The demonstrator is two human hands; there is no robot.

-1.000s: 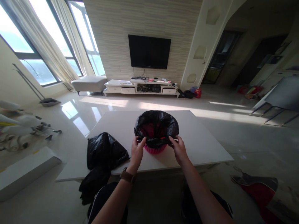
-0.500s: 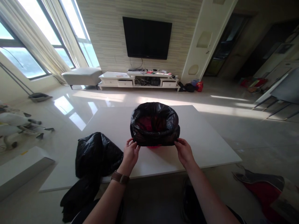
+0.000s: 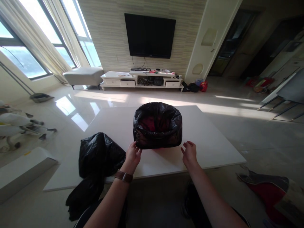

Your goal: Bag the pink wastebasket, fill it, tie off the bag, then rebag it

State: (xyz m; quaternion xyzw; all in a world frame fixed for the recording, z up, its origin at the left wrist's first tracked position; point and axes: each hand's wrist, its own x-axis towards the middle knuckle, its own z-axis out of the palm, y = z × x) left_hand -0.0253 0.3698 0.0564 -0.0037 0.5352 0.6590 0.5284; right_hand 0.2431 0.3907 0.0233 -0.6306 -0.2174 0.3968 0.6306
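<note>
The bin (image 3: pixel 157 126) is standing mid-desk (image 3: pixel 213 142), its black liner (image 3: pixel 166 139) pulled down the sides; left hand (image 3: pixel 132 155) fingers are touching the liner's hem, right hand (image 3: pixel 189 153) hovering spread just off it; smoothing evenly both sides seems best

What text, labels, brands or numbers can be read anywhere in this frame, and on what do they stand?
None can be read.
Black bag over the bin, between the left hand and right hand: no print shows.
Television: screen dark, any mark on its frame too small to read.
Items on the TV stand: too small and blurred to read.
Watch: only the strap shows.
</note>
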